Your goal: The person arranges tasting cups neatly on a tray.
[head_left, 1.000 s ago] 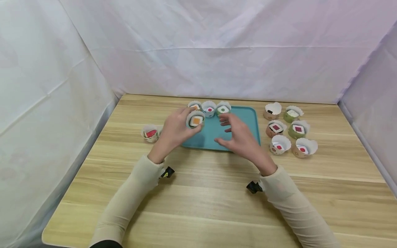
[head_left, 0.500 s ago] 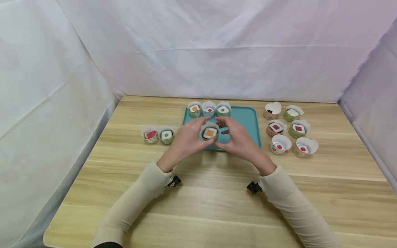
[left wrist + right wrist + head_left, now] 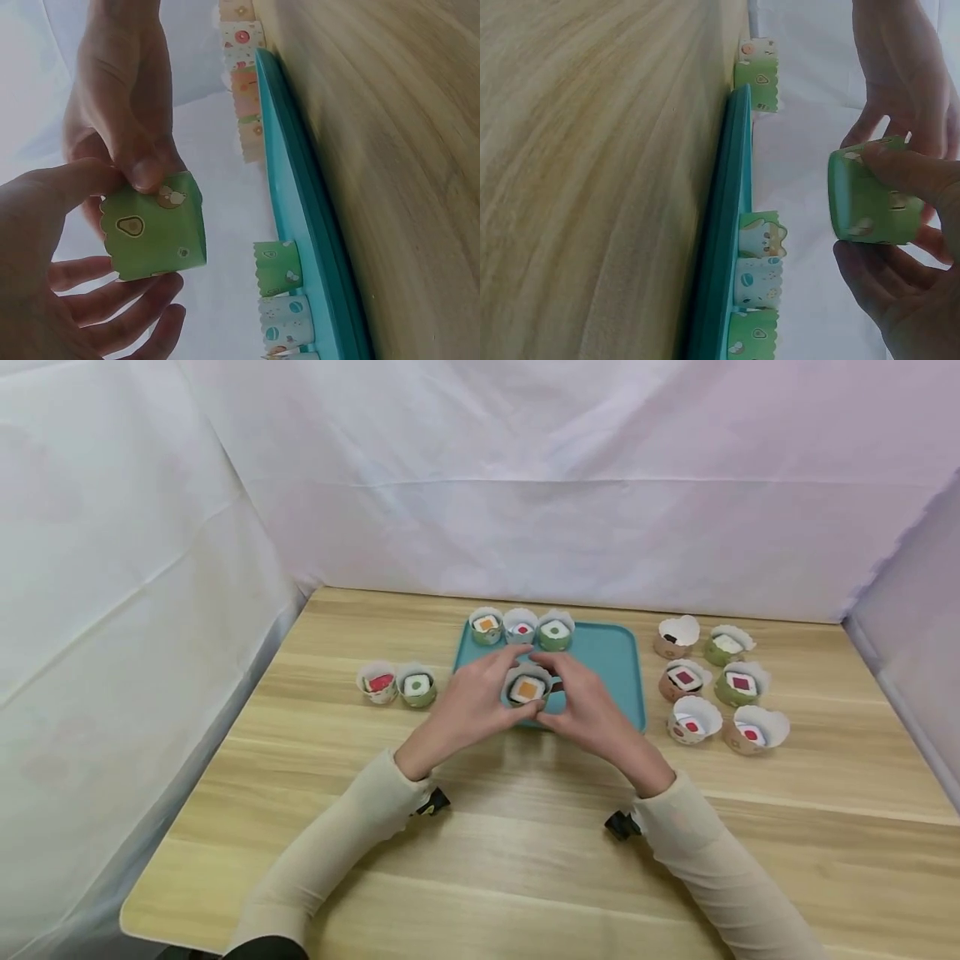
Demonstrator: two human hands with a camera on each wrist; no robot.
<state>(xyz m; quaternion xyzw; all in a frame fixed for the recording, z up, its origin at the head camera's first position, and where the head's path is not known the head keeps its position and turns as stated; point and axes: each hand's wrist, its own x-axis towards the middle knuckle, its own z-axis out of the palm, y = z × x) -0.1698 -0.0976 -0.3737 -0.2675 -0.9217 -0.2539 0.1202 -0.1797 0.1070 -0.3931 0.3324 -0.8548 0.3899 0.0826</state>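
A green paper baking cup [image 3: 528, 685] holds a white piece with an orange square on top. It is held between both hands above the front of the teal tray [image 3: 618, 672]. My left hand [image 3: 471, 703] grips it from the left, and my right hand [image 3: 596, 706] grips it from the right. In the left wrist view the green cup [image 3: 154, 229] has the right thumb on its side. The right wrist view shows the cup [image 3: 874, 199] raised clear of the tray. Three filled cups stand along the tray's back edge, among them a white-blue cup [image 3: 520, 628].
Left of the tray stand a cup with a red piece [image 3: 377, 682] and a green cup [image 3: 417, 686]. Several filled cups stand in two columns to the right, including a brown cup [image 3: 684, 679]. A white curtain [image 3: 525, 485] hangs behind the wooden table [image 3: 517, 860].
My left hand has brought the orange-topped cup rightward and toward me, over the tray's front. My right hand, earlier apart with fingers spread, now grips the cup too. The head view has shifted slightly.
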